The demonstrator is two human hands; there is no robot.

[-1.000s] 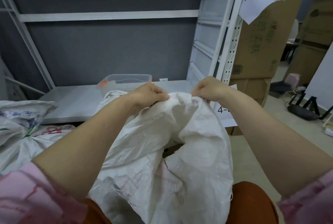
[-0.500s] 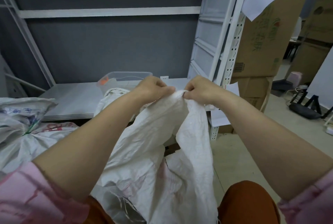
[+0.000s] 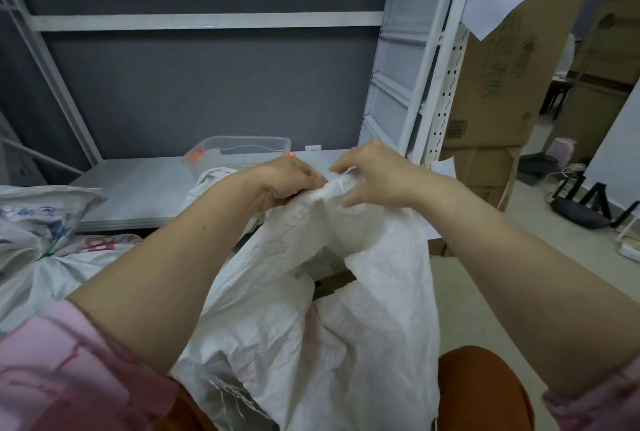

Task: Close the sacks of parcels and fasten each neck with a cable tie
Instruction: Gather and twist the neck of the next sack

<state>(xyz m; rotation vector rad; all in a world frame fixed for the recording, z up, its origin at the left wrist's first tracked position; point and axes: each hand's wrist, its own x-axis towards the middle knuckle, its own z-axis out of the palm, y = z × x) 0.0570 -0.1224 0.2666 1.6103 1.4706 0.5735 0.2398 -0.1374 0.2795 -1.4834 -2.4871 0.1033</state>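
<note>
Count, placed from the clear plastic tub [image 3: 242, 150] on the low shelf [image 3: 138, 188].

Hands: two, left hand [image 3: 291, 179] and right hand [image 3: 375, 176], both in front of the tub.

Sacks: one white sack [image 3: 311, 309] in front of the tub; at least two more sacks [image 3: 38, 222] left of it, exact number unclear; a bit of white cloth just before the tub, kind unclear.

Tubs: one.

Paper sheets: two, upper sheet [image 3: 498, 4] and lower sheet [image 3: 445, 169], both right of the tub.

Cardboard boxes [image 3: 498, 84]: several stacked right of the tub.

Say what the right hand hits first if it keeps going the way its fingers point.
The right hand points leftward over the gathered neck of the white sack, so it would likely meet the left hand first; depth between them is unclear.
</note>
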